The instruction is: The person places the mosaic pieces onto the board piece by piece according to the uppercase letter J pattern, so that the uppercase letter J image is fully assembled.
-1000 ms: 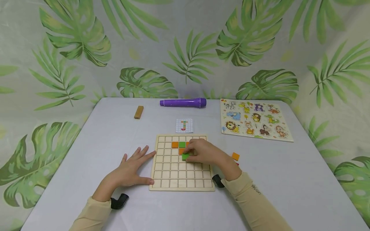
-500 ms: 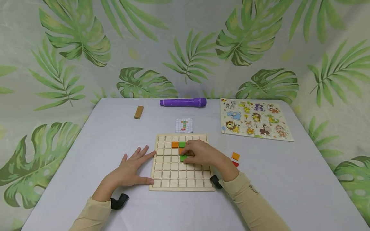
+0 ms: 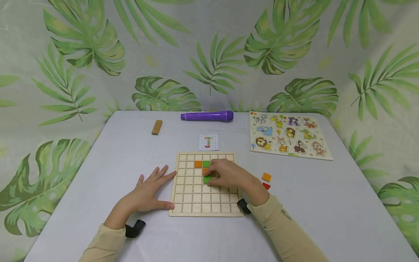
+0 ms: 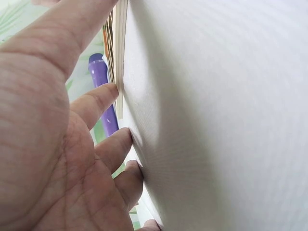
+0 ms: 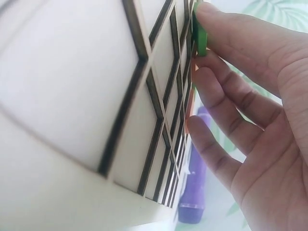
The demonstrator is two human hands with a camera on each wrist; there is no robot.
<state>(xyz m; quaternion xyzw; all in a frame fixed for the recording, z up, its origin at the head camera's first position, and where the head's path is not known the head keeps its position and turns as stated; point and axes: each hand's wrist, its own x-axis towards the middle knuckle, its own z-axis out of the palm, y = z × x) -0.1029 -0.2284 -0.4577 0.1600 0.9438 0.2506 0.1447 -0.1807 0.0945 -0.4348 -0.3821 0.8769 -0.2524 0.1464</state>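
A wooden grid board (image 3: 193,198) lies on the white table. My right hand (image 3: 230,174) pinches a green square tile (image 3: 206,179) between thumb and fingertips, at a cell near the board's middle. In the right wrist view the tile (image 5: 202,36) stands partly proud of the grid. Just above it on the board are an orange tile (image 3: 204,171), another green tile (image 3: 206,163) and a second orange tile (image 3: 198,164); my right hand hides cells to their right. With fingers spread, my left hand (image 3: 147,193) touches the board's left edge with its thumb and index finger.
A pattern card (image 3: 208,142) lies behind the board. Farther back are a purple microphone-shaped thing (image 3: 207,116), a wooden block (image 3: 157,127) and an animal puzzle board (image 3: 291,136). Right of my right hand lie an orange tile (image 3: 266,177) and a red piece (image 3: 266,186).
My right hand has shifted slightly left and nearer with the green tile, now level with a cell below the orange tile. The red piece shows more. My left hand stays put.
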